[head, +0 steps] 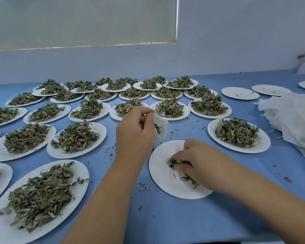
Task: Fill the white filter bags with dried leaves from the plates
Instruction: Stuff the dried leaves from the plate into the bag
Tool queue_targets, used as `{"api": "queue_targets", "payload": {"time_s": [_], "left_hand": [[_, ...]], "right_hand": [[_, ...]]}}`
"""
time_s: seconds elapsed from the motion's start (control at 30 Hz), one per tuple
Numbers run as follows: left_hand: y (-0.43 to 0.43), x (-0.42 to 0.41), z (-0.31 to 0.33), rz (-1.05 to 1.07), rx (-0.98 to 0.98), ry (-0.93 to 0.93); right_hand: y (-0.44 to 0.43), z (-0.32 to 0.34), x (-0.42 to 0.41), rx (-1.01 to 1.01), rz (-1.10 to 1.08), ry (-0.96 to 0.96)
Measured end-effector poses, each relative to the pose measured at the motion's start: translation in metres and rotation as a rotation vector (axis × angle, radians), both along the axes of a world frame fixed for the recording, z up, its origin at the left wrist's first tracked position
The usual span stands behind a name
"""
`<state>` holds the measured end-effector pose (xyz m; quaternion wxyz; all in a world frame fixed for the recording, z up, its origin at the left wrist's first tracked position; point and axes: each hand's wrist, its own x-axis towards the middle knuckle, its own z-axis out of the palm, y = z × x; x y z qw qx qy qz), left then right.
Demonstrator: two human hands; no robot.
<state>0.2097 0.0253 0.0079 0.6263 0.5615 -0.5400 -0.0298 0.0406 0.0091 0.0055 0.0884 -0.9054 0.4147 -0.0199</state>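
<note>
Above the blue table [165, 222], just beyond the near paper plate [162, 178], a white filter bag [160, 126] is held up. It is pinched at its upper edge between the thumb and curled fingers of the left hand [136, 128]. Its long axis hangs roughly upright, its mouth is turned to the right, and a few leaves are seen inside. On the near paper plate, a clump of dried leaves [174, 164] is gripped by the curled fingers of the right hand [199, 162]. Heaped plates [100, 129] are spread to the left and beyond. A stack of unfilled bags [292, 120] lies at the right.
</note>
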Motion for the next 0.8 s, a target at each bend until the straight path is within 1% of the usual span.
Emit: {"api": "queue_targets", "payload": {"time_s": [0.2,0.33,0.4,0.5,0.67,0.73,0.8], "left_hand": [[0.000,0.000,-0.001,0.016,-0.012,-0.067],[-0.001,0.001,-0.003,0.033,-0.017,-0.110],[-0.002,0.001,-0.004,0.039,-0.015,-0.132],[-0.003,0.001,-0.005,0.039,-0.017,-0.159],[-0.004,-0.001,-0.006,0.031,-0.009,-0.189],[-0.005,-0.002,-0.007,0.018,0.016,-0.188],[-0.006,-0.003,-0.007,0.003,0.046,-0.166]], "right_hand": [[-0.004,-0.001,-0.001,-0.067,0.058,-0.036],[-0.006,-0.003,-0.002,-0.077,0.088,-0.108],[-0.009,-0.003,-0.005,-0.059,0.106,-0.172],[-0.012,0.003,-0.010,-0.020,0.103,-0.329],[-0.015,0.023,-0.010,0.079,-0.008,-0.616],[-0.017,0.033,-0.007,0.121,-0.020,-0.670],[-0.018,0.040,-0.002,0.161,-0.029,-0.665]]}}
